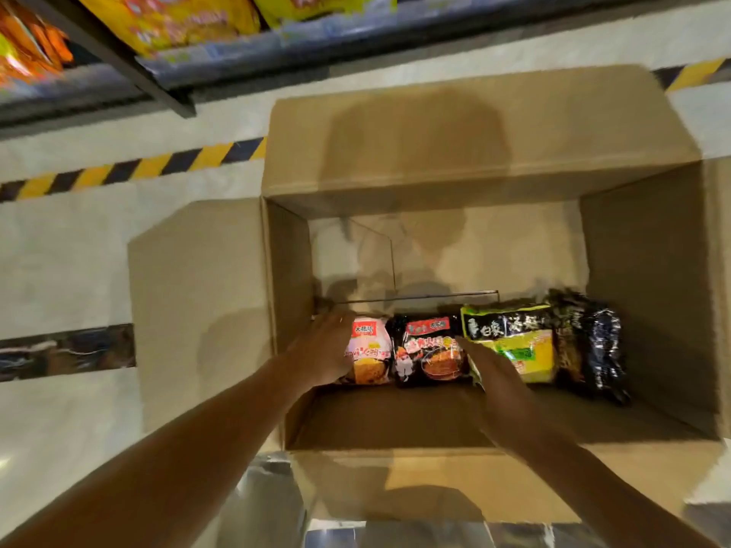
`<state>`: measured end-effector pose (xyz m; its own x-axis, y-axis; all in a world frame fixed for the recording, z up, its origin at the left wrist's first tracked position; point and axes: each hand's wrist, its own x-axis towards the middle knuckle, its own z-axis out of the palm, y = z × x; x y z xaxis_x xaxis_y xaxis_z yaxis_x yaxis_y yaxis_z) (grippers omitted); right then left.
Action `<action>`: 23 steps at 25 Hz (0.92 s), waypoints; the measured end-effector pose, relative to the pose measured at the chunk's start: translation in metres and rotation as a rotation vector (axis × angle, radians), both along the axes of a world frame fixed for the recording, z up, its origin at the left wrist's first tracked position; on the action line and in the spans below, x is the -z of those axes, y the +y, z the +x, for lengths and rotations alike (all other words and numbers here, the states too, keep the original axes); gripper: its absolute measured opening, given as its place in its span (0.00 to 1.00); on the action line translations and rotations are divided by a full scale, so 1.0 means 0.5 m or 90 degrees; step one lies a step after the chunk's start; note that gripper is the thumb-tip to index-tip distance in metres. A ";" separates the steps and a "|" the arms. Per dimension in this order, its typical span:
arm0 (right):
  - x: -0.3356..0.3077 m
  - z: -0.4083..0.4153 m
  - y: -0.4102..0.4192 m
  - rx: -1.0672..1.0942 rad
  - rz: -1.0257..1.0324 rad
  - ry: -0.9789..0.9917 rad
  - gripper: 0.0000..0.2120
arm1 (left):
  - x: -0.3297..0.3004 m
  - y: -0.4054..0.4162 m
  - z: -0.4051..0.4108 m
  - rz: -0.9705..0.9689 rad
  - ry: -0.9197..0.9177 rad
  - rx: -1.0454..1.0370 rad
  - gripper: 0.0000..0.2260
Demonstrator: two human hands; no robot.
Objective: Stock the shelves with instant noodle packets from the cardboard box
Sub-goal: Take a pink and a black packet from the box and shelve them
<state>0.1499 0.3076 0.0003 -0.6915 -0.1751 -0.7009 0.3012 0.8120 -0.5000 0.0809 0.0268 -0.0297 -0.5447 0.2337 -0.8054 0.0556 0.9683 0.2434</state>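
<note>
Both forearms reach into cardboard box (466,144) | left hand (322,352) flat against pink noodle packet (370,352), fingers straight | right hand (488,365) on black-red packet (429,352), grasp unclear | packets stand along near wall | advice: squeeze row from both ends, lift together | shelf (221,61) above

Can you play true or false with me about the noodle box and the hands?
1. The cardboard box is packed full to the top. False: only one row of packets lies along its near side.
2. Both hands are inside the box. True: the left hand and right hand both reach in.
3. The left hand is on the green and yellow packet. False: it is on the white packet.
4. A black and red packet lies between the white and green ones. True.
5. The shelf holds yellow packets. True.
</note>
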 end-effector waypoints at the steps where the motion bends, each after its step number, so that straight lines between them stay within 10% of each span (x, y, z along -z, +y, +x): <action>1: 0.020 0.000 -0.008 0.002 0.002 0.021 0.36 | 0.025 0.002 -0.005 -0.039 0.003 0.022 0.36; 8: 0.109 0.012 -0.049 0.002 -0.049 0.061 0.34 | 0.153 -0.003 0.017 -0.250 0.066 0.171 0.32; 23: 0.155 -0.113 -0.068 -0.213 0.139 0.103 0.37 | -0.024 -0.032 0.010 0.072 0.063 -0.085 0.12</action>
<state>0.0933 0.2737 -0.0774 -0.7259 -0.2680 -0.6335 -0.0642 0.9434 -0.3255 0.0860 0.0109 -0.0178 -0.6520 0.2396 -0.7194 -0.0425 0.9357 0.3503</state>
